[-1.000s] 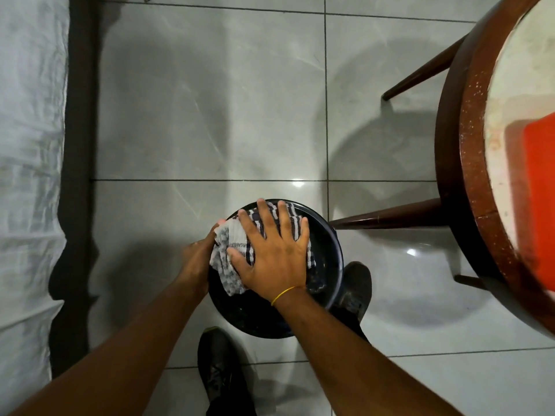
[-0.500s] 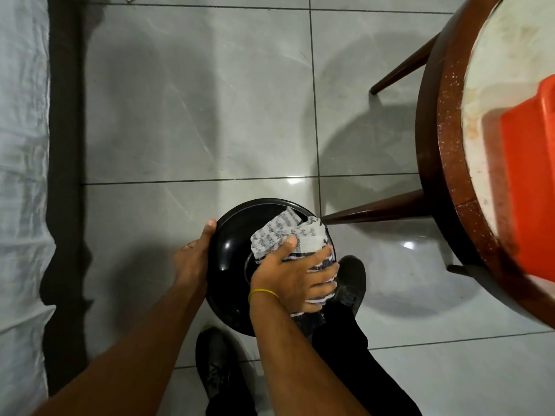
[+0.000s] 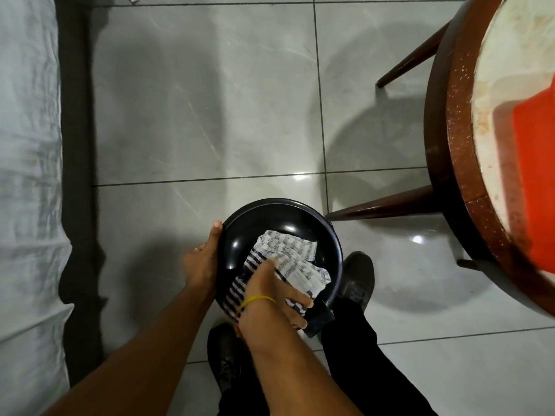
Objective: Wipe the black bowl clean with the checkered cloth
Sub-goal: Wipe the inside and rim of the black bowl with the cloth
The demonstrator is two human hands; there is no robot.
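The right hand [image 3: 270, 298] has dragged the checkered cloth [image 3: 288, 262] toward the near rim, clutching it; the left hand [image 3: 202, 261] grips the black bowl [image 3: 270, 217].

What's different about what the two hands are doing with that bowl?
The left hand grips the black bowl from outside, thumb on its left rim; the right hand reaches into it. The left hand holds no cloth; the right hand is closed on the checkered cloth, pressing it against the inside. Only the right wrist wears a yellow band. Both are bare and both touch the bowl, held above the tiled floor.
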